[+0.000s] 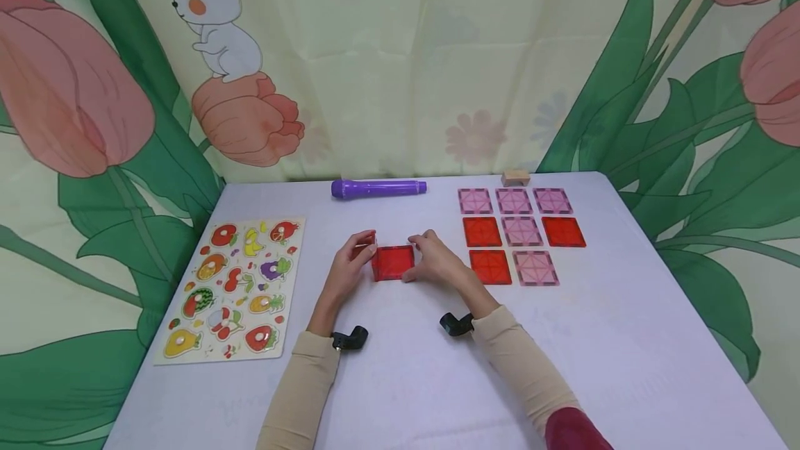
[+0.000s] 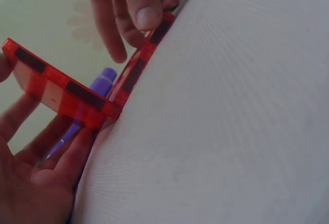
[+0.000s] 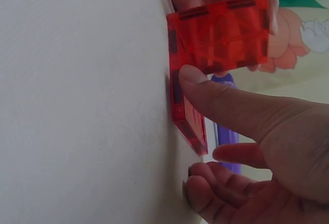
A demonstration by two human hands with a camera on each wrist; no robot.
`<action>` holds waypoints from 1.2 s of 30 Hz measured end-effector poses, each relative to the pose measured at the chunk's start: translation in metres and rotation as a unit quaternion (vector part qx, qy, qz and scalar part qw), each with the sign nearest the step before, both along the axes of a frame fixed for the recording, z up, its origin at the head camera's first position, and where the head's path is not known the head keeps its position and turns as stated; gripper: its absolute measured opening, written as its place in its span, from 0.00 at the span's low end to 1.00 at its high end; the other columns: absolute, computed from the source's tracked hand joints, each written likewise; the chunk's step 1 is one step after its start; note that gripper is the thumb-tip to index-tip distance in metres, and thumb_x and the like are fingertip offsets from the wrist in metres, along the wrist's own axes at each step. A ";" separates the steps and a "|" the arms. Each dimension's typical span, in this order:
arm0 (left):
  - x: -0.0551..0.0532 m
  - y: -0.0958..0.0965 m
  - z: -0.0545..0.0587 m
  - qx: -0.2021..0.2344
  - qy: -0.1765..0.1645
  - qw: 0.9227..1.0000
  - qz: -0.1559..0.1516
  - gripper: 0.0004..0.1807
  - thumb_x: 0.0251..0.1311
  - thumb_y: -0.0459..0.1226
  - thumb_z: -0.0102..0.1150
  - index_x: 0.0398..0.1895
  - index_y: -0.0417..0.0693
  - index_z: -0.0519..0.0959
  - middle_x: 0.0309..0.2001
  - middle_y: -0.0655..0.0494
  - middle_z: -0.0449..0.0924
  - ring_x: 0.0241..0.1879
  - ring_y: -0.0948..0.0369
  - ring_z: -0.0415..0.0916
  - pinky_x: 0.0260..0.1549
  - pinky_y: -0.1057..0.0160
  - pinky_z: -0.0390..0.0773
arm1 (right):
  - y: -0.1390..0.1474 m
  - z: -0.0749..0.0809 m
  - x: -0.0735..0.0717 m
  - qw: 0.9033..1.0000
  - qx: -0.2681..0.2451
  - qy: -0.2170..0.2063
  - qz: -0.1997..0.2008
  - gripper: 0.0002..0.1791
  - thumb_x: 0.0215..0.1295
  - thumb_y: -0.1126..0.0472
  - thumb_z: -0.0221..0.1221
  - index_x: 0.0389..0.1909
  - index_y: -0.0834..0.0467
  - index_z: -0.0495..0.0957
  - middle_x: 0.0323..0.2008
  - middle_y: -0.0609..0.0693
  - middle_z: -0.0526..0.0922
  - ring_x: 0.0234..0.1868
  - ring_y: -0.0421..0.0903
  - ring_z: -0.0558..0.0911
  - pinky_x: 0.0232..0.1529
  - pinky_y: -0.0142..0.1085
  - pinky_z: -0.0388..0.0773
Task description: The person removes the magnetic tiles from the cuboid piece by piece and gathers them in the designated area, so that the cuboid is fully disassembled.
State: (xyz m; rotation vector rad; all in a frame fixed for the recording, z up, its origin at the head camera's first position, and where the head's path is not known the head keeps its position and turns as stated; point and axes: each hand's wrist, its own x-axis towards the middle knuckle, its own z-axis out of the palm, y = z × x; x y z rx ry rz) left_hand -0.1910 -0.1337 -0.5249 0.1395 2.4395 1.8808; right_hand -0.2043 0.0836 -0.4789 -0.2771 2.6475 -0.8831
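Note:
Two translucent red magnetic tiles meet along an edge at the middle of the table. One red tile (image 1: 396,262) lies flat on the cloth. The other, an upright red tile (image 3: 226,36), rises from the flat one's left edge and leans outward in the left wrist view. My left hand (image 1: 347,268) holds this upright tile, with its fingers behind the outer face and thumb by the top edge. My right hand (image 1: 439,264) is at the flat tile's right side. Its thumb (image 3: 221,96) touches the near edge, while the other fingers are spread apart from it.
To the right lie several red tiles (image 1: 490,267) and pink tiles (image 1: 535,268) in rows. A wooden block (image 1: 515,178) sits behind them. A purple flashlight-shaped stick (image 1: 378,189) lies at the back, and a fruit puzzle board (image 1: 231,290) at left.

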 end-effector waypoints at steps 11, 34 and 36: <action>0.003 0.001 0.000 0.014 0.020 1.000 0.018 0.23 0.69 0.49 0.57 0.66 0.60 0.74 0.61 0.50 0.76 0.58 0.51 0.77 0.60 0.50 0.80 | -0.003 0.001 -0.003 0.999 0.026 0.002 0.031 0.42 0.49 0.52 0.77 0.65 0.59 0.72 0.57 0.58 0.70 0.53 0.51 0.75 0.56 0.47 0.83; 0.017 -0.009 0.009 0.025 -0.039 0.996 0.070 0.22 0.69 0.50 0.56 0.64 0.59 0.75 0.60 0.54 0.78 0.53 0.53 0.80 0.46 0.62 0.87 | 0.000 -0.001 0.007 0.996 -0.080 -0.021 -0.024 0.46 0.50 0.62 0.76 0.67 0.53 0.59 0.52 0.55 0.78 0.53 0.51 0.78 0.52 0.45 0.85; 0.019 -0.011 0.010 0.022 -0.050 0.995 0.080 0.22 0.70 0.50 0.56 0.64 0.58 0.76 0.60 0.53 0.78 0.54 0.53 0.80 0.47 0.61 0.86 | 0.000 -0.002 0.007 0.996 -0.082 -0.018 -0.021 0.47 0.51 0.62 0.75 0.68 0.53 0.58 0.51 0.55 0.78 0.52 0.50 0.78 0.52 0.45 0.85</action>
